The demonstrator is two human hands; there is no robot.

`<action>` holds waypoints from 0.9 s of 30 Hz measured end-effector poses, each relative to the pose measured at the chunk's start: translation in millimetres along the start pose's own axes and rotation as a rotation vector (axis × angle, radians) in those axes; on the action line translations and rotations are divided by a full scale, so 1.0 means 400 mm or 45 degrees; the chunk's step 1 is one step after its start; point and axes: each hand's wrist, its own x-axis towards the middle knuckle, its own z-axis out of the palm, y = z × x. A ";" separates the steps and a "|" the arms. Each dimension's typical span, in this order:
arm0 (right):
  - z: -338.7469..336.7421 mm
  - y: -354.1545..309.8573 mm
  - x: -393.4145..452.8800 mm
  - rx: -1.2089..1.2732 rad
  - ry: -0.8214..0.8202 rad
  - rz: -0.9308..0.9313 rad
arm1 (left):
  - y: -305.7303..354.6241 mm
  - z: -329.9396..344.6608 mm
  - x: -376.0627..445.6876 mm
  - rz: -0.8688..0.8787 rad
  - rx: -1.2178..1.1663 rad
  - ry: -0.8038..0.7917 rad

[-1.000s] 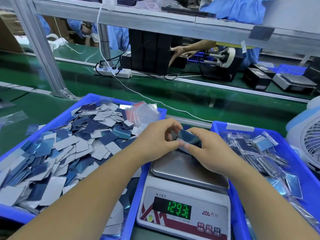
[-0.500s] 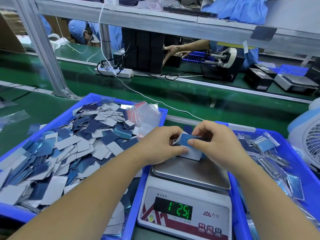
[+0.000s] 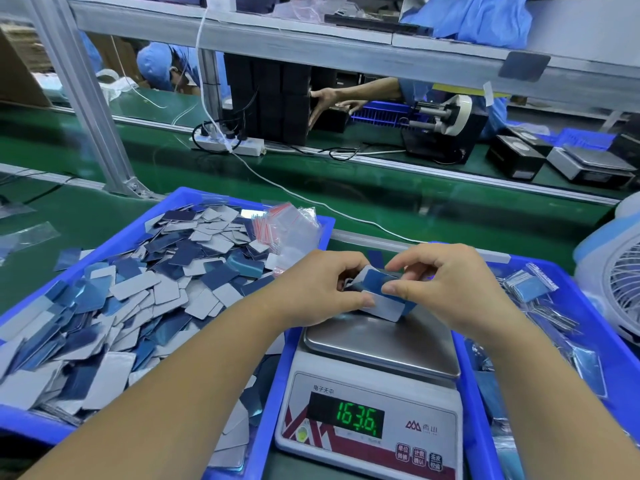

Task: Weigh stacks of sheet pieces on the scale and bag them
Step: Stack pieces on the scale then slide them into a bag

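Both hands meet over the far edge of the scale pan. Left hand curls its fingers and thumb round the left end of the stack of sheet pieces. Right hand pinches the stack's right end, thumb on the top blue piece, fingers curled behind. The stack is tilted, its lower white edge touching or just above the pan; I cannot tell which. Display shows green digits, roughly 163.6.

Left bin, blue, holds a loose heap of pieces, blue and grey-white faces mixed. A bundle of empty zip bags with red strips lies at the heap's far right corner, near the left hand. Right bin, blue, holds filled bags. The scale sits between the two bins. A white fan stands at the right edge, just beside the right bin.

Beyond: green belt, a power strip with a white cable, and another worker's hand against black boxes.
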 end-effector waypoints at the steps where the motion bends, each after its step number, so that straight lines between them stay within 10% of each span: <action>1: -0.001 0.000 -0.001 0.001 0.002 -0.009 | 0.001 0.000 0.000 0.004 0.003 -0.003; 27: 0.014 0.013 0.007 0.426 0.106 -0.146 | -0.012 0.002 0.010 0.157 -0.120 0.117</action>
